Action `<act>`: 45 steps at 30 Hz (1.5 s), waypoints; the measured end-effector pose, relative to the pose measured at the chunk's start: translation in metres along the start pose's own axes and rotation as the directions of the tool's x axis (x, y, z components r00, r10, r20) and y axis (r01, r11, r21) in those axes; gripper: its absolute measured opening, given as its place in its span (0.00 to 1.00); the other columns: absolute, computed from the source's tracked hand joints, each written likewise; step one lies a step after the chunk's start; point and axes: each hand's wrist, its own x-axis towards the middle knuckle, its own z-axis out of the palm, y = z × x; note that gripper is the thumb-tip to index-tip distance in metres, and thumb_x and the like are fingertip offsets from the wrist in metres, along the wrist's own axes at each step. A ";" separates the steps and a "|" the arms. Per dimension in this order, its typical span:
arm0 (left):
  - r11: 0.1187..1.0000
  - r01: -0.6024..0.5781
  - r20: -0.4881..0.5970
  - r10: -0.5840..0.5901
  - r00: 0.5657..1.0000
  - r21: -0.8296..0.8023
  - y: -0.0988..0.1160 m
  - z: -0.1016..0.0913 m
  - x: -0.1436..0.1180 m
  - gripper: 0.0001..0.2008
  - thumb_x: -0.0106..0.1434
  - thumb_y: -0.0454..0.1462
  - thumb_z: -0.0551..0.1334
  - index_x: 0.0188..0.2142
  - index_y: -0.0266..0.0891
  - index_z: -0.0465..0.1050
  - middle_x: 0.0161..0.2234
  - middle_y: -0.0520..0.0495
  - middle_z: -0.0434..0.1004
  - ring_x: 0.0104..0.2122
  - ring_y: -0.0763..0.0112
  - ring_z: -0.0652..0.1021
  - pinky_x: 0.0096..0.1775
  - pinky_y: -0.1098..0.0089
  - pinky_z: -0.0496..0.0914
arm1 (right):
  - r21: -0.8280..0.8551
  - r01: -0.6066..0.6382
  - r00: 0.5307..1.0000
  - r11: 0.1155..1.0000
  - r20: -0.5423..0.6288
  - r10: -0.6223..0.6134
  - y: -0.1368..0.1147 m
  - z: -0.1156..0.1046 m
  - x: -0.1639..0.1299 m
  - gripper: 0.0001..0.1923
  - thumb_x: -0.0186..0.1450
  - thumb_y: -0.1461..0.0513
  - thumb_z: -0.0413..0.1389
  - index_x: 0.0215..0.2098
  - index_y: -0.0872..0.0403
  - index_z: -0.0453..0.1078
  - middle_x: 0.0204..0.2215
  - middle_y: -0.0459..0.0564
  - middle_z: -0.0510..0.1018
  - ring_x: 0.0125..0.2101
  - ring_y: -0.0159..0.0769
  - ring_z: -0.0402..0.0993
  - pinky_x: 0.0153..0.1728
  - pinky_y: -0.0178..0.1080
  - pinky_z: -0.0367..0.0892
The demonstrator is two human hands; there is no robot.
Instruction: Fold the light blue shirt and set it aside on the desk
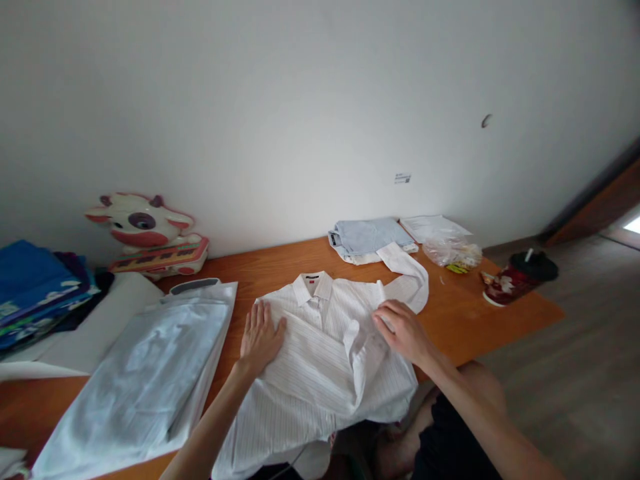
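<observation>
A white pinstriped shirt (320, 360) lies collar-up on the wooden table (280, 263), its hem hanging over the near edge. My left hand (260, 337) rests flat, fingers spread, on the shirt's left shoulder. My right hand (403, 330) pinches the fabric at the right shoulder, where a sleeve (410, 277) curls away toward the back.
A pale blue folded shirt (145, 380) lies to the left on white cloth. A cow-shaped toy keyboard (150, 237) stands by the wall, blue cloths (35, 287) at far left. Behind are a folded blue garment (367, 237), a plastic bag (453, 253) and a red cup (517, 277).
</observation>
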 end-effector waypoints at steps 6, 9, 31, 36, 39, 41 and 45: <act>1.000 0.007 -0.010 -0.007 1.000 -0.019 -0.011 0.009 0.000 0.42 0.75 0.55 0.50 0.76 0.25 0.53 0.76 0.25 0.52 0.77 0.43 0.54 0.74 0.43 0.54 | -0.229 -0.084 0.991 0.970 0.082 0.105 0.072 0.054 0.024 0.27 0.78 0.49 0.49 0.72 0.41 0.66 0.74 0.50 0.64 0.74 0.57 0.54 0.72 0.69 0.48; 0.999 0.025 -0.020 -0.026 0.999 -0.022 -0.016 0.010 0.008 0.43 0.75 0.55 0.51 0.77 0.26 0.52 0.76 0.26 0.52 0.76 0.42 0.55 0.74 0.42 0.54 | -0.295 -0.077 0.990 0.952 0.086 0.107 0.101 0.068 0.019 0.31 0.78 0.49 0.49 0.77 0.39 0.58 0.77 0.48 0.56 0.77 0.57 0.48 0.73 0.71 0.42; 0.991 -0.051 -0.010 0.050 0.999 -0.121 -0.007 0.002 0.017 0.40 0.77 0.54 0.50 0.77 0.29 0.53 0.76 0.28 0.56 0.76 0.46 0.57 0.74 0.46 0.56 | 0.576 -0.316 0.936 0.754 0.058 0.348 0.010 0.028 -0.059 0.17 0.67 0.47 0.63 0.45 0.50 0.78 0.39 0.52 0.83 0.41 0.48 0.80 0.44 0.44 0.74; 0.987 -0.038 0.000 0.038 0.999 -0.158 -0.005 0.003 0.017 0.39 0.77 0.54 0.50 0.76 0.29 0.55 0.76 0.28 0.55 0.76 0.46 0.56 0.75 0.46 0.52 | 0.862 -0.404 0.678 0.307 0.056 0.733 0.008 0.029 -0.177 0.28 0.51 0.47 0.75 0.46 0.48 0.81 0.44 0.57 0.85 0.42 0.57 0.83 0.41 0.51 0.79; 0.978 -0.021 0.031 0.028 0.999 -0.208 -0.002 0.002 0.018 0.40 0.76 0.54 0.52 0.76 0.27 0.55 0.77 0.27 0.53 0.77 0.46 0.54 0.76 0.47 0.49 | 0.839 -0.519 0.592 0.164 0.215 0.777 -0.008 0.054 -0.218 0.24 0.51 0.45 0.75 0.39 0.48 0.81 0.36 0.54 0.85 0.34 0.52 0.82 0.30 0.47 0.78; 0.958 0.011 0.056 0.006 0.998 -0.288 -0.002 -0.002 0.021 0.42 0.75 0.55 0.55 0.75 0.26 0.56 0.77 0.28 0.51 0.77 0.45 0.53 0.76 0.46 0.46 | 0.812 -0.567 0.553 0.136 0.254 0.793 -0.019 0.066 -0.224 0.24 0.54 0.42 0.72 0.39 0.48 0.79 0.33 0.51 0.84 0.29 0.47 0.80 0.26 0.45 0.76; 0.846 0.118 0.130 -0.058 0.990 -0.519 -0.017 -0.026 0.028 0.36 0.78 0.52 0.49 0.73 0.29 0.62 0.74 0.31 0.61 0.75 0.50 0.62 0.74 0.49 0.55 | 0.787 -0.593 0.536 0.169 0.229 0.813 -0.027 0.065 -0.206 0.27 0.56 0.43 0.73 0.45 0.48 0.75 0.28 0.46 0.81 0.22 0.39 0.73 0.21 0.39 0.70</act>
